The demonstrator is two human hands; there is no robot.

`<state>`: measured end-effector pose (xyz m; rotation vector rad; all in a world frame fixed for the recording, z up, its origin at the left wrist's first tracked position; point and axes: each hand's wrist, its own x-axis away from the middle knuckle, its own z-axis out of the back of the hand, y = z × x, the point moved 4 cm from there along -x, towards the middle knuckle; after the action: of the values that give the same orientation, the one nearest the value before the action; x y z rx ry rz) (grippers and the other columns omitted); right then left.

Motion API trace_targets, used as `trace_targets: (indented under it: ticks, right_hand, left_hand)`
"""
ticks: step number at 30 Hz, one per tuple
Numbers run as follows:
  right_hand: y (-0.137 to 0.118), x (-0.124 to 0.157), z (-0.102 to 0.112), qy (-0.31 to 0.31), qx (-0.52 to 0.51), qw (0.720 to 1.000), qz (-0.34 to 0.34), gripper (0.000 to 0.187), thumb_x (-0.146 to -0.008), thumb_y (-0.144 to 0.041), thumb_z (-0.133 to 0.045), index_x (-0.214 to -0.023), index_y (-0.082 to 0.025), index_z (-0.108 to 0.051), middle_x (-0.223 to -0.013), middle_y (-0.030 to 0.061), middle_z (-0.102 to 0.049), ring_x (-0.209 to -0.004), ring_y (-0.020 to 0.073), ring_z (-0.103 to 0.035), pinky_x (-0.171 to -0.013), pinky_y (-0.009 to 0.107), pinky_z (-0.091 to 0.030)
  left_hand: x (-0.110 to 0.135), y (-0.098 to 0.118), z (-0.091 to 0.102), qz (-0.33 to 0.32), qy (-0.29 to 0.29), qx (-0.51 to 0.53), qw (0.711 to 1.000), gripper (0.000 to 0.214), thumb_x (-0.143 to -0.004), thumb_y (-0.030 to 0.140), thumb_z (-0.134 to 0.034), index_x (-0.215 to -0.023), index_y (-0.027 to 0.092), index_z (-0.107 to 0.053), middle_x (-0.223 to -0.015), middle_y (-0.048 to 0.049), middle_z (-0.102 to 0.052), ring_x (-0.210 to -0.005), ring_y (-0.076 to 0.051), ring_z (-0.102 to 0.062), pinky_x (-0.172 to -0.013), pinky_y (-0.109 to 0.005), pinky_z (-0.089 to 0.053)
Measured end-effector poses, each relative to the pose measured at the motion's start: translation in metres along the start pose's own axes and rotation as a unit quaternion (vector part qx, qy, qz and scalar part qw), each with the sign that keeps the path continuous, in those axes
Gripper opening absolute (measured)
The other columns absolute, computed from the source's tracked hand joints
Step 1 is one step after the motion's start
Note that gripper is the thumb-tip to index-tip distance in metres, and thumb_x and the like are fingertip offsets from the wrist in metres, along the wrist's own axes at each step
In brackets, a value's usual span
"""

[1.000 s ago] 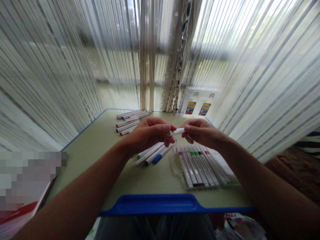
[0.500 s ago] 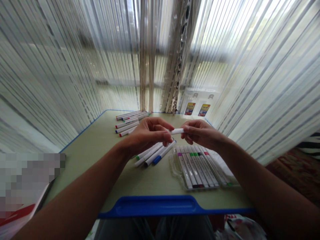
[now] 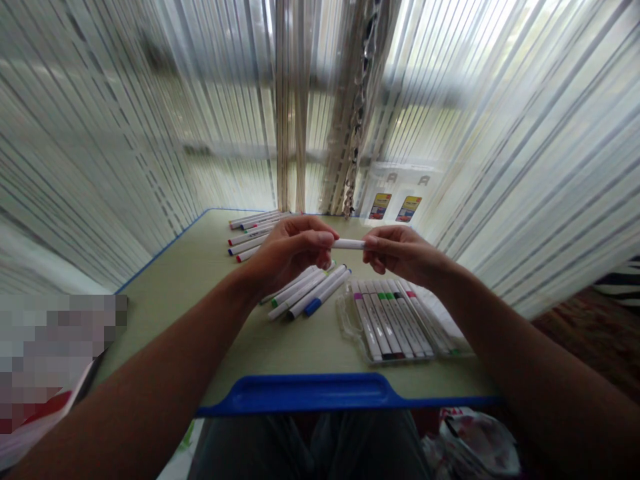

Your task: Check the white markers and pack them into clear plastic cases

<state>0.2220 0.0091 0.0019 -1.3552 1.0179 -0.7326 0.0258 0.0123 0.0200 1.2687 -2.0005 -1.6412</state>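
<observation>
A white marker (image 3: 349,245) is held level above the table, one end in each hand. My left hand (image 3: 305,245) pinches its left end between thumb and fingers, hiding that tip. The right end sits in the pinch of my right hand (image 3: 395,248). Below my left hand lies a loose group of white markers (image 3: 313,293) with green, black and blue ends. Farther back on the left is another group of markers (image 3: 250,237), partly behind my left hand. A clear plastic case (image 3: 345,320) holding a row of markers lies below my right hand.
The pale green table (image 3: 165,293) has a blue edge and a blue tray recess (image 3: 313,392) at its front. Clear packaging with two labels (image 3: 395,200) stands at the back by string curtains (image 3: 225,100). A plastic bag (image 3: 475,443) is below, right.
Both hands still hold the marker; my left hand has drawn a little to the left, and more of the marker shows between them. The view has tilted slightly down.
</observation>
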Motion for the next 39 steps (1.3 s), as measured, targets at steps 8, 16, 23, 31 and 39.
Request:
trace_targets:
  ticks: [8,16,23,31,39]
  right_hand:
    - [-0.004,0.0,0.0,0.026,-0.024,0.999,0.01,0.026,-0.074,-0.035,-0.085,-0.07,-0.013,-0.072,-0.064,0.0041,-0.072,-0.043,0.0058,-0.057,-0.041,0.016,-0.044]
    - [-0.003,-0.001,0.003,0.038,-0.024,0.999,0.013,0.027,-0.075,-0.036,-0.085,-0.068,-0.013,-0.071,-0.062,0.004,-0.072,-0.041,0.0057,-0.056,-0.039,0.016,-0.043]
    - [-0.005,-0.001,0.004,0.068,-0.014,0.997,0.022,0.028,-0.072,-0.037,-0.086,-0.067,-0.015,-0.07,-0.059,0.0012,-0.068,-0.04,0.0051,-0.053,-0.037,0.016,-0.041]
    - [-0.007,-0.001,0.008,0.119,-0.002,0.992,0.051,0.025,-0.073,-0.035,-0.085,-0.069,-0.016,-0.07,-0.057,0.0,-0.065,-0.039,0.0051,-0.05,-0.036,0.017,-0.038]
    - [-0.009,-0.001,0.008,0.136,0.025,0.988,0.068,0.026,-0.074,-0.035,-0.084,-0.067,-0.016,-0.068,-0.057,0.0007,-0.065,-0.039,0.0051,-0.05,-0.036,0.018,-0.036]
  left_hand:
    - [-0.001,0.0,0.001,0.01,0.014,-0.002,1.0,0.009,-0.077,0.022,-0.071,-0.074,0.014,-0.073,-0.06,-0.0004,-0.067,-0.053,-0.011,-0.064,-0.054,-0.022,-0.05]
    - [0.0,-0.004,0.006,-0.008,-0.003,-0.025,1.0,0.016,-0.07,0.019,-0.082,-0.083,0.017,-0.074,-0.061,0.0016,-0.067,-0.056,-0.01,-0.063,-0.06,-0.024,-0.052]
    - [-0.001,-0.003,0.008,0.002,0.038,-0.042,0.998,0.021,-0.066,0.016,-0.082,-0.087,0.016,-0.079,-0.066,-0.0021,-0.072,-0.058,-0.01,-0.062,-0.059,-0.024,-0.049]
    - [-0.005,-0.008,0.019,0.017,0.103,-0.084,0.991,0.023,-0.071,0.021,-0.078,-0.093,0.013,-0.08,-0.074,-0.0083,-0.076,-0.063,-0.012,-0.066,-0.062,-0.024,-0.05]
    - [-0.008,-0.014,0.024,0.028,0.106,-0.098,0.989,0.022,-0.076,0.027,-0.075,-0.089,0.01,-0.079,-0.076,-0.0105,-0.077,-0.064,-0.013,-0.067,-0.061,-0.023,-0.05]
